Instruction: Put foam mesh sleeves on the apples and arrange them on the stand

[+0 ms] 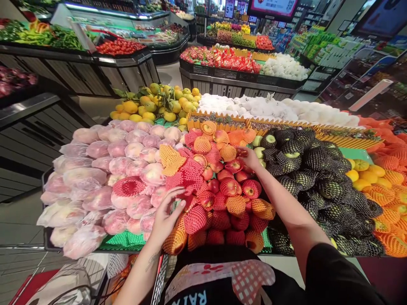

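My left hand (169, 212) rests at the left edge of a pile of red apples (229, 186), thumb and curved fingers apart. Its fingertips are beside red foam nets (187, 171), and no apple shows inside its grasp. My right hand (248, 157) reaches to the pile's far right side, fingers stretched toward an apple in a red net (234, 165). Those fingertips are small in view; I see nothing held. Some apples are bare, while others sit in red or orange foam nets. A loose orange foam net (171, 159) lies on the left of the pile.
Bagged pinkish fruit (119, 163) fills the left side of the stand. Fruit in black nets (313, 169) lies to the right, under my right forearm. Yellow-green fruit (159, 101) and an orange picket divider (219, 121) stand behind. A metal cart rail (160, 275) is below.
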`<state>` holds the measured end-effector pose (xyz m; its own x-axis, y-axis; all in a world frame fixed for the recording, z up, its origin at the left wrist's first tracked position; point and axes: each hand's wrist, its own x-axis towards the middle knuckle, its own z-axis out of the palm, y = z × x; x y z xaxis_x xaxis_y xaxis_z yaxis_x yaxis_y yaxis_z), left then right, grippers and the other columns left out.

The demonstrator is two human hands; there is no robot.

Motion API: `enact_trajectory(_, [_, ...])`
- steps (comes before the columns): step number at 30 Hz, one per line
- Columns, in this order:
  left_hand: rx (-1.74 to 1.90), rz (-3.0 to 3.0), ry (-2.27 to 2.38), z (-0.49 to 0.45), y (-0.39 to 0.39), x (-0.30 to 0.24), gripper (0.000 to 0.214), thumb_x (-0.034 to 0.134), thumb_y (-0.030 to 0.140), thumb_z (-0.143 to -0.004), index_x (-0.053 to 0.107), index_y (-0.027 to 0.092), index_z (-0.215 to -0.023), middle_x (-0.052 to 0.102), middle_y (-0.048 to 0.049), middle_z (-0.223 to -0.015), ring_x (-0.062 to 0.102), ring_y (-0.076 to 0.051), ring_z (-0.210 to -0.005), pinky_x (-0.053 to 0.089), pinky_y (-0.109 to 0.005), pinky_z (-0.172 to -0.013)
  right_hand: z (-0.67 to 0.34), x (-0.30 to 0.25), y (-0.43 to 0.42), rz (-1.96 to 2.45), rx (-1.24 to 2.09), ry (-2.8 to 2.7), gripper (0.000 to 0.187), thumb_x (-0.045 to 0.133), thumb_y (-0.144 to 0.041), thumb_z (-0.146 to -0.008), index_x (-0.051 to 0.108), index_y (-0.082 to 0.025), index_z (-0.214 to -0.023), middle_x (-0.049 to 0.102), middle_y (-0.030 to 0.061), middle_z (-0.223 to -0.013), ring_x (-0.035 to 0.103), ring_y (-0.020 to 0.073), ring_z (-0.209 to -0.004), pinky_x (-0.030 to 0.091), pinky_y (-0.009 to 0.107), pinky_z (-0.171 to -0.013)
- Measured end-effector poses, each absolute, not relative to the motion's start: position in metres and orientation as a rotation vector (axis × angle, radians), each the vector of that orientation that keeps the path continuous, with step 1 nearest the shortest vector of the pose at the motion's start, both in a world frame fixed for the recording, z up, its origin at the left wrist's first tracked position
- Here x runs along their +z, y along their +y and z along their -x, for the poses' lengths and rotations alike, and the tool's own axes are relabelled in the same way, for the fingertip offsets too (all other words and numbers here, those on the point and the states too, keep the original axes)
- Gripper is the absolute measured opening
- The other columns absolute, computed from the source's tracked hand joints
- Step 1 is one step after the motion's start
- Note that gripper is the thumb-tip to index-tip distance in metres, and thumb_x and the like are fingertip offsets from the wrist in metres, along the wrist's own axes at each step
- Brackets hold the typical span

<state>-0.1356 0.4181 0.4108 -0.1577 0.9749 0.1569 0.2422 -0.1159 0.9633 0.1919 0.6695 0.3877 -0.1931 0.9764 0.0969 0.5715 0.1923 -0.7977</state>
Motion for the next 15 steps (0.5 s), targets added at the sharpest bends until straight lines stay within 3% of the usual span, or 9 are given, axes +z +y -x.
enact_trajectory(5, [1.453, -1.729, 1.835, 0.163, 0.472, 0.419, 0.028, 0.062, 0.039, -0.091, 0.070, 0.018, -0.109, 0.068, -0.0114, -0.115, 0.060, -0.027, -0.117, 0.041, -0.048, -0.110, -0.200, 0.429, 0.591, 1.253, 0.756, -1.894, 0.046, 0.077, -0.028, -0.079, 0.069, -0.025, -0.124, 0.075, 0.0085, -0.120, 0.072, 0.0255, -0.100, 0.057, 0.046, -0.094])
enact_trajectory(9, [1.119, -1.909, 2.180, 0.178, 0.521, 0.422, 0.031, 0.068, 0.043, -0.082, 0.074, 0.016, -0.096, 0.066, -0.0173, -0.118, 0.053, -0.038, -0.121, 0.037, -0.058, -0.109, -0.211, 0.455, 0.522, 1.222, 0.827, -1.785, 0.044, 0.077, -0.036, -0.082, 0.069, -0.028, -0.125, 0.075, 0.0067, -0.120, 0.072, 0.0250, -0.102, 0.058, 0.044, -0.094])
enact_trajectory(12, [1.088, -1.983, 2.207, 0.176, 0.533, 0.432, 0.022, 0.058, 0.035, -0.088, 0.072, 0.018, -0.088, 0.067, -0.0174, -0.116, 0.052, -0.038, -0.121, 0.038, -0.057, -0.108, -0.219, 0.454, 0.480, 1.278, 0.859, -1.652, 0.038, 0.075, -0.038, -0.084, 0.070, -0.026, -0.120, 0.076, 0.0070, -0.112, 0.072, 0.0235, -0.097, 0.059, 0.041, -0.090])
enact_trajectory(15, [1.242, -2.042, 2.210, 0.166, 0.527, 0.441, 0.026, 0.050, 0.034, -0.094, 0.070, 0.018, -0.097, 0.065, -0.0174, -0.122, 0.050, -0.035, -0.124, 0.037, -0.054, -0.110, -0.219, 0.437, 0.445, 1.338, 0.879, -1.638, 0.032, 0.073, -0.038, -0.086, 0.072, -0.026, -0.116, 0.076, 0.0070, -0.108, 0.071, 0.0229, -0.096, 0.058, 0.041, -0.090])
